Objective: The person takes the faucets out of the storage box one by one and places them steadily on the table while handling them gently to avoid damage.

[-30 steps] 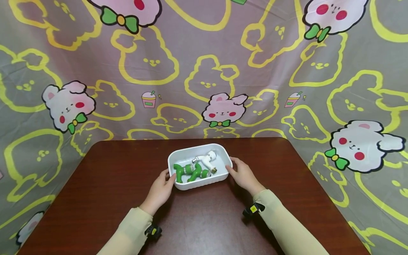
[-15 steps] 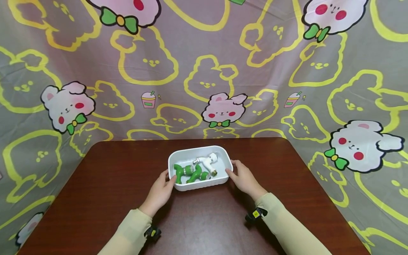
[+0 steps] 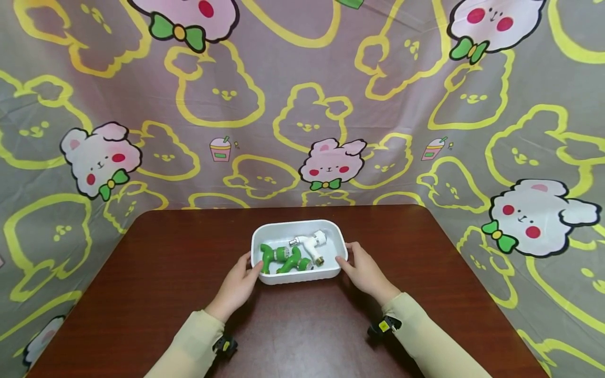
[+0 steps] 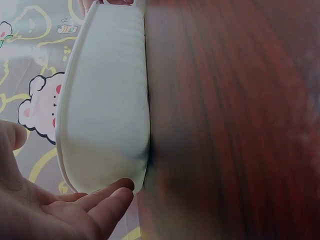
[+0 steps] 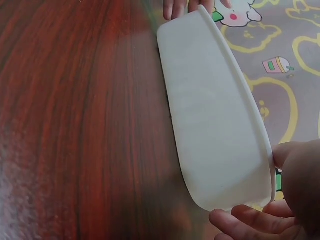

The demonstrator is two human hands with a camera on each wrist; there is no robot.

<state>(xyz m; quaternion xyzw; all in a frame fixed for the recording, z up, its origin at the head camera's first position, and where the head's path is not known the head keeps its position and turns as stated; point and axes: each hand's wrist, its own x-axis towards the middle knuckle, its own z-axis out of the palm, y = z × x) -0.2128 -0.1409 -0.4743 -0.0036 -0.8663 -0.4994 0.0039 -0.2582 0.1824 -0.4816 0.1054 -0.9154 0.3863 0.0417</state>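
A white rectangular tray (image 3: 302, 276) sits on the brown table, its long side towards me. Two green plastic taps lie in its left half: one green tap (image 3: 267, 257) by the left end and another green tap (image 3: 292, 261) beside it. Behind and to their right is a white tap (image 3: 309, 244) with a metal spout and a brass-coloured threaded end. My left hand (image 3: 236, 286) holds the tray's left end, thumb at the rim and fingers on the outer wall. At the opposite end, my right hand (image 3: 369, 272) grips likewise, with its thumb (image 5: 286, 154) at the rim.
The brown wooden table (image 3: 170, 262) stretches out around the tray. A cloth (image 3: 402, 115) printed with cartoon animals hangs behind and along both sides. Each forearm wears a black wrist camera, one at the left cuff (image 3: 225, 345) and one at the right cuff (image 3: 384, 326).
The tray has turned slightly clockwise, its right end coming nearer to me, and shifted a little right and towards me. My right hand has moved along with it; the left has barely moved.
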